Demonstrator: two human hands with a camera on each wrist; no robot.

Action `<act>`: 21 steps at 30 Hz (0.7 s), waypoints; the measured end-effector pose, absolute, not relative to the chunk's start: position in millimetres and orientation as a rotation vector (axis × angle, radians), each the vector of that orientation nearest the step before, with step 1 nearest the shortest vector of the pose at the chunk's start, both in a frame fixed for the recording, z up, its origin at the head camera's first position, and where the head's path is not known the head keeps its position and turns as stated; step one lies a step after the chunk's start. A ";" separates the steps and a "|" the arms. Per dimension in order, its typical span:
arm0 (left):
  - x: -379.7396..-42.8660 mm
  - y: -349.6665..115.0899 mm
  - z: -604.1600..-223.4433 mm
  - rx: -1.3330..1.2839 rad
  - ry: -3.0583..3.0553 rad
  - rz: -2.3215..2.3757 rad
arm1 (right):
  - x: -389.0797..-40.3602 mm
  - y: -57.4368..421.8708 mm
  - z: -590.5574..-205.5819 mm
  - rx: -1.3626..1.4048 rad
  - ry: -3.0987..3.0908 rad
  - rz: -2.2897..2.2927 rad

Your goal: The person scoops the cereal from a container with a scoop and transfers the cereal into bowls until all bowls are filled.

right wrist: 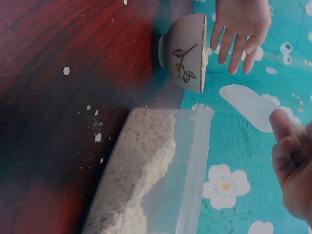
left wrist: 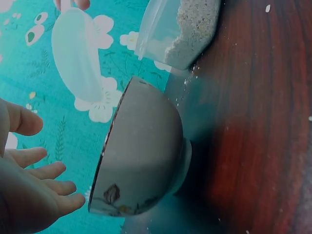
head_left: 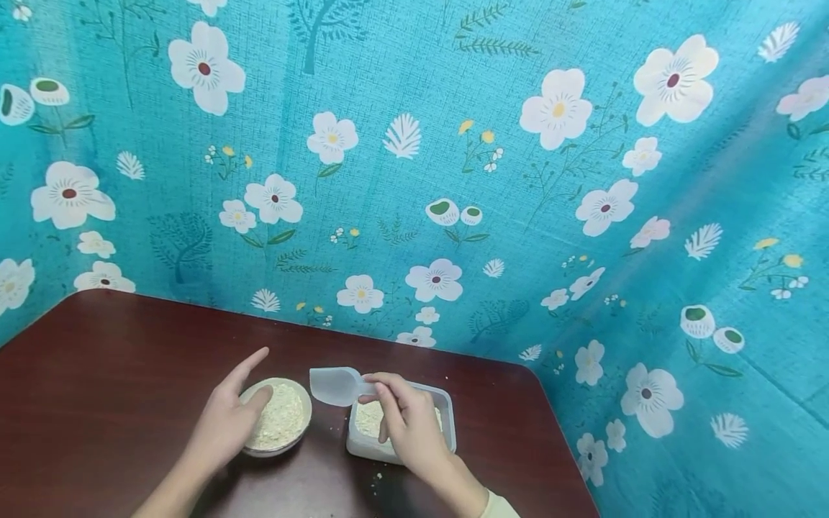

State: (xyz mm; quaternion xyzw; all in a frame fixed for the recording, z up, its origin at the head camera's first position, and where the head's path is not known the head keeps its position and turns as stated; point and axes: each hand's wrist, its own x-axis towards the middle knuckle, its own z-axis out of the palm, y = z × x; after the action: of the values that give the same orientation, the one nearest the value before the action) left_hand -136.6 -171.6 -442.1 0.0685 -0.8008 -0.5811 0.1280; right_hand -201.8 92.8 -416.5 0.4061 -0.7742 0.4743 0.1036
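My left hand [head_left: 223, 421] hovers over the left side of a bowl with fingers relaxed and spread, holding nothing. The bowl [left wrist: 141, 146] is white with a leaf-and-flower pattern, stands upright and is full of pale oat-like flakes [head_left: 285, 417]. My right hand [head_left: 414, 428] pinches the handle of a translucent plastic scoop [head_left: 333, 386]. The scoop's blade points left, in the air between the bowl and a clear plastic container [head_left: 450, 421]; I see no flakes on it. More flakes lie in the container, heaped unevenly in the right wrist view, below my right hand.
Stray flakes [right wrist: 97, 138] are scattered on the dark red-brown table [head_left: 129, 374] near the container and bowl. A turquoise floral cloth [head_left: 388, 180] hangs behind the table and along its right side.
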 end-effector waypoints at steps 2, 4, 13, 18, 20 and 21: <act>-139.1 -168.3 -440.7 0.181 -2.335 -1.692 | -201.7 98.6 -416.2 1.108 -2.324 1.537; -142.4 -164.4 -440.3 0.163 -2.336 -1.694 | -202.0 104.7 -414.5 0.987 -2.368 1.682; -152.8 -143.4 -441.4 0.076 -2.352 -1.682 | -209.7 132.8 -413.2 0.678 -2.364 2.035; -158.6 -132.4 -440.6 0.020 -2.345 -1.733 | -210.5 146.2 -416.3 0.535 -2.348 2.164; -161.1 -127.8 -440.4 0.014 -2.362 -1.748 | -210.8 151.3 -418.8 0.475 -2.338 2.214; -162.0 -125.6 -440.1 0.014 -2.374 -1.753 | -210.9 153.8 -420.2 0.447 -2.334 2.231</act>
State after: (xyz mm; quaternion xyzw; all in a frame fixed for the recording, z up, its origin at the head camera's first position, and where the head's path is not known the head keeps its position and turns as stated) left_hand -162.0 -125.6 -440.1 0.0047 -0.8008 -0.5913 0.0950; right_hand -210.9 153.8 -420.2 0.1368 -0.7148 0.6833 -0.0592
